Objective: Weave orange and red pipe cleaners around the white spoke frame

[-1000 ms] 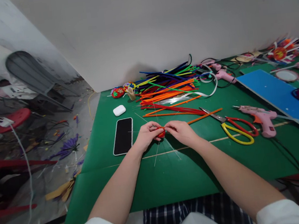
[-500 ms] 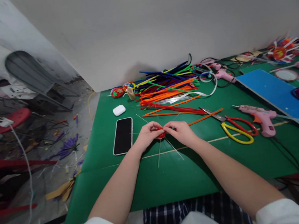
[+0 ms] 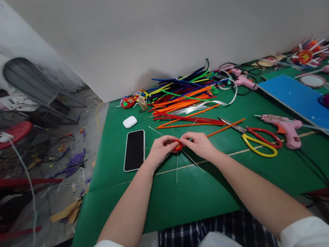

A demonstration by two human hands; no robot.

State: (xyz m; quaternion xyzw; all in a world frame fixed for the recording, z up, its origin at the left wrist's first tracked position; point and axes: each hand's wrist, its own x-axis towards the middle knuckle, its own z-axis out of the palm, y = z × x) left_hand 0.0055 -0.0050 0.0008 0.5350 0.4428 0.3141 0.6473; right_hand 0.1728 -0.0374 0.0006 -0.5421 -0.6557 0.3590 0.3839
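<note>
Pinched in the grip of the left hand (image 3: 159, 151) and right hand (image 3: 199, 145), a small red piece (image 3: 178, 146) with thin wires (image 3: 194, 161) radiating from it sits over the green bench (image 3: 205, 198), between a phone (image 3: 134, 150) on the left and scissors (image 3: 244, 130) on the right, coloured fuzzy stems (image 3: 185, 95) heaped beyond.

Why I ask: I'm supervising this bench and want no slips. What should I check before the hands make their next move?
1. Left hand gripping the red piece: ok.
2. Right hand grip: cannot tell; fingertips are at the piece's edge, but what they pinch is too small.
3. Thin wires clear of the phone: cannot tell; one overlaps its edge in view.
4. Scissors unobstructed: not ok; an orange stem crosses the blades.
5. Nearest glue gun cool: cannot tell.
</note>
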